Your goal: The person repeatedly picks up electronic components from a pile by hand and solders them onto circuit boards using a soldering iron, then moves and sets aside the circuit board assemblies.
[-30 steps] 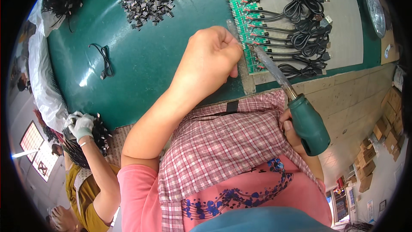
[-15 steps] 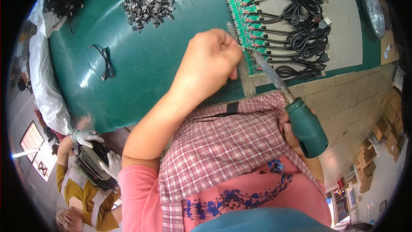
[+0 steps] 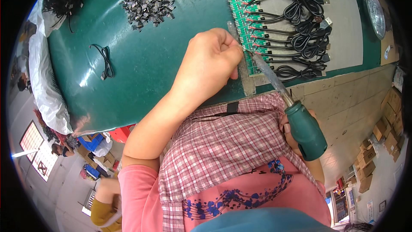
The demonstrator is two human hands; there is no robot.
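My right hand (image 3: 289, 135) grips the green handle of a soldering iron (image 3: 306, 129), partly hidden behind it. The iron's metal shaft slants up and left, its tip touching or close to the lower part of a green circuit board panel (image 3: 240, 6). At the panel's left edge, beside the tip, my left hand (image 3: 210, 62) is closed in a pinch; its fingers hide whatever they hold. Black cables (image 3: 296, 13), coiled and with USB plugs, run rightward from the panel, some with red wire ends at the board. A grey strip (image 3: 247, 81) lies along the panel's left side.
Panel and cables rest on a grey mat (image 3: 347, 25) over the green table (image 3: 141, 81). A heap of small black-and-silver parts (image 3: 148, 0) lies at the back, a single coiled cable (image 3: 106, 62) to the left. Beyond are white plastic sheeting (image 3: 45, 86) and a metal dish (image 3: 374, 13).
The soldering iron has shifted only slightly, and my left hand stays in place. At the lower left, the gloved co-worker carrying a dark stack has mostly moved out of view, uncovering boxes and a blue bin.
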